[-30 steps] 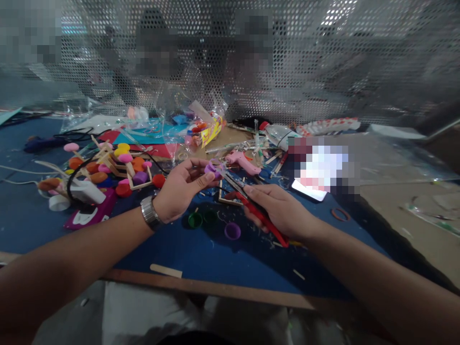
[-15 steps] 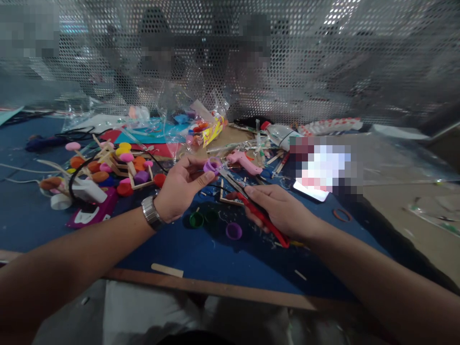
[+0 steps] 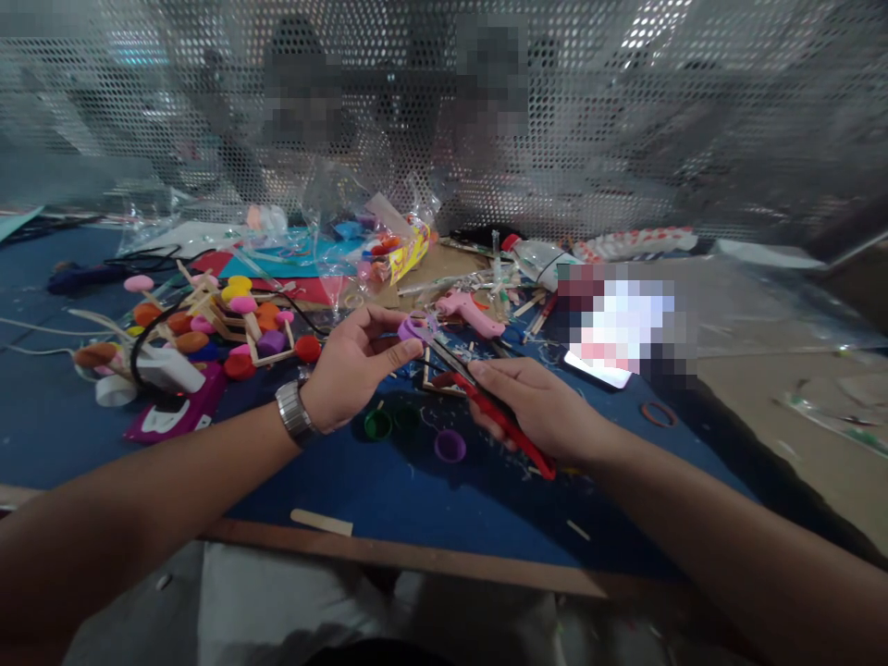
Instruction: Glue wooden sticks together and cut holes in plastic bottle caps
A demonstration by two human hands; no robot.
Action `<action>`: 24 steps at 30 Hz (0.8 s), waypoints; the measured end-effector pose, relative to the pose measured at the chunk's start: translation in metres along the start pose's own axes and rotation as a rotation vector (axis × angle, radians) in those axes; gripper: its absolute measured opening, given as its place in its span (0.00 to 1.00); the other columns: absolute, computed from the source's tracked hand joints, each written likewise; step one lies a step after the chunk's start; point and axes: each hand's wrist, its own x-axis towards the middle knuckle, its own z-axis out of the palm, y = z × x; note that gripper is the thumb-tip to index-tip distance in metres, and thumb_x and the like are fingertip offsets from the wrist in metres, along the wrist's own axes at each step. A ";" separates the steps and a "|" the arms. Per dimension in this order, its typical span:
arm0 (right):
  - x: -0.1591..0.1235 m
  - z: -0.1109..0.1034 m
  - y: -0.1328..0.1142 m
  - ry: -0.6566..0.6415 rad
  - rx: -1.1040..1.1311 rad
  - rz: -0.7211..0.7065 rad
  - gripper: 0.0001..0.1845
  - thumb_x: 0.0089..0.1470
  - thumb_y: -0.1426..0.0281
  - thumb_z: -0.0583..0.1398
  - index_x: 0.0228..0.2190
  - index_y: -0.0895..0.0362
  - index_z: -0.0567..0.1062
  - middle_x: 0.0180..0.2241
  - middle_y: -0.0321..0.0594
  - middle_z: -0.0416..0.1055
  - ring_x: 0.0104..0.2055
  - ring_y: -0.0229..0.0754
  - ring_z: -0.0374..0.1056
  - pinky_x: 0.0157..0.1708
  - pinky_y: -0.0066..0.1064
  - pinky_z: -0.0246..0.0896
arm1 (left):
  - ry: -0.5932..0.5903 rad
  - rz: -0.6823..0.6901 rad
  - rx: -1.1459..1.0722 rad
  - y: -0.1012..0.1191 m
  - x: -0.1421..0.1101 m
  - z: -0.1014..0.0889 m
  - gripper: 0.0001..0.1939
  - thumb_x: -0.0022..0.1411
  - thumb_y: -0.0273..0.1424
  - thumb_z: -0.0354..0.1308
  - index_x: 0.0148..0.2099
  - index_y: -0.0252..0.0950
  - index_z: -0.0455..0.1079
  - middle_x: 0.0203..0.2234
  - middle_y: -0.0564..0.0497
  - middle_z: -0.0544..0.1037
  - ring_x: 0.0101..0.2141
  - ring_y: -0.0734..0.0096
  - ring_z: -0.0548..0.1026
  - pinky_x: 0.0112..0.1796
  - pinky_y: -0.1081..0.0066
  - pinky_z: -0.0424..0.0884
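My left hand (image 3: 357, 365) pinches a small purple plastic cap (image 3: 411, 328) between thumb and fingers, above the table. My right hand (image 3: 537, 402) is wrapped round the red handles of a pair of scissors (image 3: 517, 435). Their metal blades point up and left, with the tips at the cap's edge; I cannot tell whether they touch it. On the blue tabletop beneath my hands lie a purple cap (image 3: 450, 446) and two green caps, one bright (image 3: 378, 424) and one in shadow (image 3: 406, 419). A wooden stick frame (image 3: 444, 387) is partly hidden behind the scissors.
A pink glue gun (image 3: 470, 313), a plastic bottle (image 3: 537, 262) and a lit phone (image 3: 603, 370) lie beyond my hands. At left are colourful stick-and-cap constructions (image 3: 228, 319) and a purple power strip (image 3: 184, 412). A flat wooden stick (image 3: 321, 523) lies near the front edge.
The purple cap in my left hand has turned slightly and moved a little right and down. The scissors stay at its edge, their blades looking closer together.
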 end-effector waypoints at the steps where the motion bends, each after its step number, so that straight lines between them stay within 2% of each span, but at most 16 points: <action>1: 0.000 0.000 -0.001 -0.001 0.009 -0.002 0.24 0.58 0.47 0.57 0.32 0.56 0.73 0.14 0.28 0.62 0.13 0.32 0.55 0.13 0.23 0.52 | 0.002 -0.008 -0.010 0.001 0.000 0.000 0.19 0.51 0.31 0.75 0.42 0.35 0.73 0.40 0.49 0.82 0.40 0.69 0.80 0.46 0.66 0.77; 9: 0.000 0.000 -0.001 -0.008 0.020 0.013 0.26 0.58 0.48 0.57 0.38 0.59 0.76 0.14 0.28 0.62 0.13 0.32 0.55 0.13 0.23 0.52 | 0.018 -0.049 -0.077 0.005 -0.001 0.002 0.21 0.48 0.30 0.77 0.41 0.35 0.72 0.38 0.52 0.79 0.38 0.72 0.79 0.43 0.68 0.78; 14: -0.001 0.001 0.001 -0.005 0.007 0.019 0.26 0.59 0.48 0.56 0.39 0.59 0.76 0.14 0.28 0.62 0.13 0.32 0.55 0.13 0.23 0.53 | 0.020 -0.026 0.002 0.003 -0.001 0.001 0.20 0.48 0.29 0.76 0.41 0.34 0.72 0.38 0.51 0.80 0.37 0.72 0.79 0.43 0.68 0.78; 24: 0.001 0.002 0.002 0.014 -0.015 0.026 0.24 0.60 0.49 0.55 0.35 0.57 0.74 0.14 0.28 0.62 0.13 0.34 0.56 0.14 0.24 0.54 | 0.034 0.026 0.099 0.003 -0.003 0.002 0.19 0.48 0.31 0.76 0.38 0.35 0.71 0.35 0.51 0.82 0.35 0.71 0.80 0.40 0.69 0.78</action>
